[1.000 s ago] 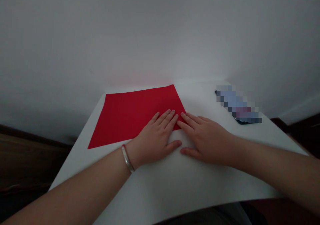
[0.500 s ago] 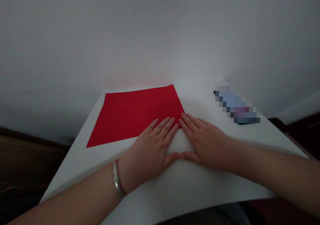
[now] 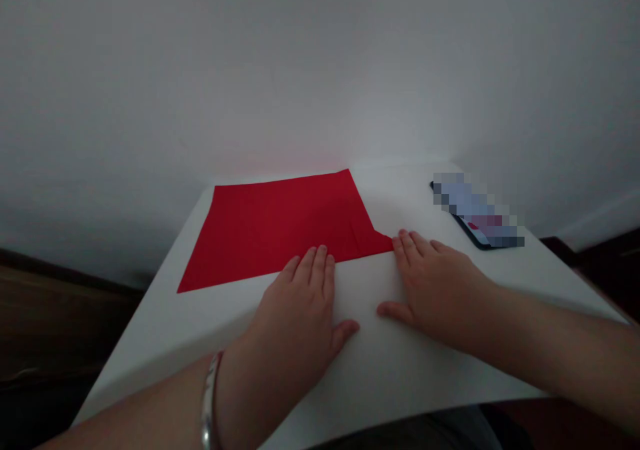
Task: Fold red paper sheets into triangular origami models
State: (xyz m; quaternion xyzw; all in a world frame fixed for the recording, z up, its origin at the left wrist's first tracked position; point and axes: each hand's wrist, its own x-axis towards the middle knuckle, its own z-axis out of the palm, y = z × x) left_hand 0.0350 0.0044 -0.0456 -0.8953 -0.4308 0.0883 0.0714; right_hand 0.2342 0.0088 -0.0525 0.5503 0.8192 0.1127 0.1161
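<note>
A sheet of red paper lies on the white table, with a narrower pointed part sticking out at its near right corner and a short crease or edge line beside it. My left hand rests flat, its fingertips on the paper's near edge and its thumb out to the right on the table. At the tip of the pointed part, the fingertips of my right hand touch the paper. That hand is flat too, its thumb stretched left. Both hands are open and grip nothing.
A phone, partly blurred out, lies on the table's right side. Behind the table stands a pale wall. Brown wooden furniture is at the left, below the tabletop. A silver bangle circles my left wrist.
My hands have moved apart: the right slid rightward and the left shifted slightly left and nearer to me. The paper's pointed right corner, covered before, now shows between them.
</note>
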